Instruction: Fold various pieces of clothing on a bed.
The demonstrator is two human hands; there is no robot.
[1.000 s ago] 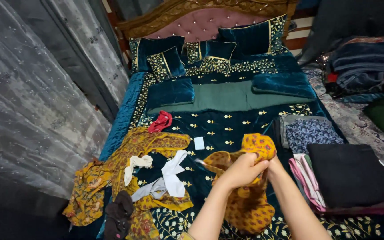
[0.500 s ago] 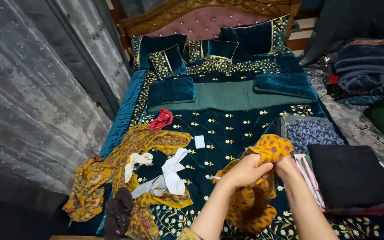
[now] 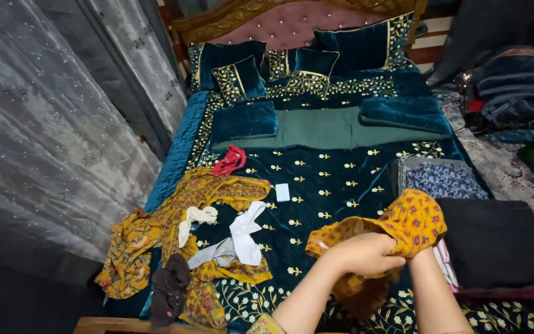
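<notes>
A bed (image 3: 341,179) with a dark teal bedspread embroidered in gold fills the view, and everything else sits relative to it. At its head stand velvet cushions (image 3: 242,77) against a padded pink headboard (image 3: 298,25). Along its left side lies a crumpled yellow-patterned dress (image 3: 180,204), with a small red cloth (image 3: 230,161) just above it, white cloths (image 3: 242,232) on top of it and a dark brown sock (image 3: 169,291) at its lower end. A small white card (image 3: 282,192) rests near the middle of the bedspread. On the bed's right side sits a folded blue floral cloth (image 3: 443,179) and, nearer the foot, a folded black garment (image 3: 502,241) on a stack — a pink striped edge shows beneath it. A grey curtain (image 3: 44,154) hangs to the left of the bed.

Near the foot of the bed, right of centre, both arms reach in. The left hand (image 3: 363,255) is closed in a loose fist around the mustard floral garment (image 3: 412,219), which bunches over and below it. The right hand is hidden under that same fabric — only the wrist shows, so its grip cannot be told. The garment is lifted off the bedspread, its lower part hanging between the forearms.
</notes>
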